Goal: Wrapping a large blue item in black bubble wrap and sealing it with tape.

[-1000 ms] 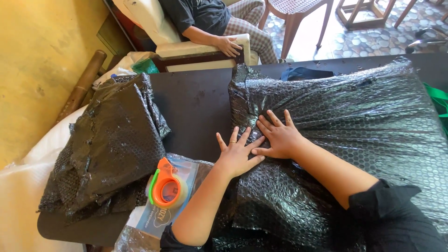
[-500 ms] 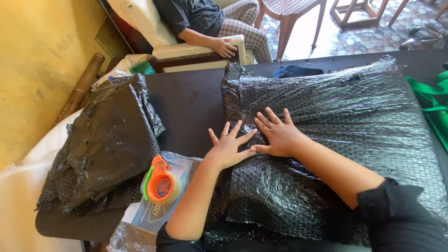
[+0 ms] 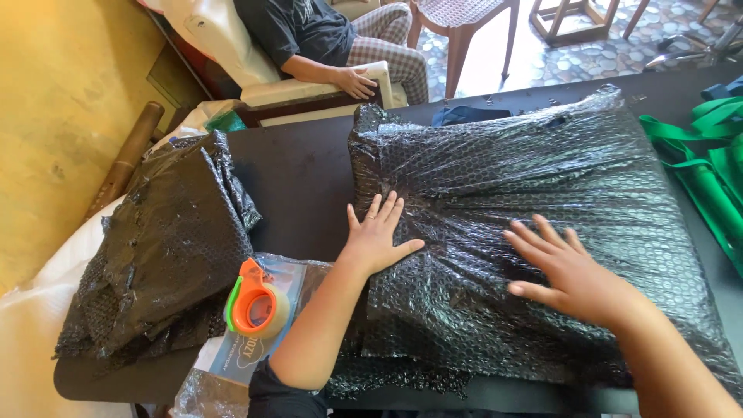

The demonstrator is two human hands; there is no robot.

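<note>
- Pressing flat on a large parcel [image 3: 534,232] wrapped in black bubble wrap, both hands lie open with fingers spread, gripping nothing.
- Left hand [image 3: 377,241], centre of the frame: palm down at the parcel's left edge, where the wrap gathers into creases.
- Right hand [image 3: 569,271], lower right: palm down on the parcel's top, apart from the left hand.
- Parcel: fills the centre and right of the frame on a dark table [image 3: 298,182].
- Progress, as judged: the wrap already covers the parcel's whole visible top; no tape shows on it, so sealing seems left to do.
- Tape dispenser [image 3: 255,303], orange, lower left: lies untouched on a clear plastic packet [image 3: 282,272].
- Second black wrapped bundle [image 3: 162,248], left of the frame.
- Green straps [image 3: 700,166], right edge.
- Seated person [image 3: 309,35], upper left, beyond the table.
</note>
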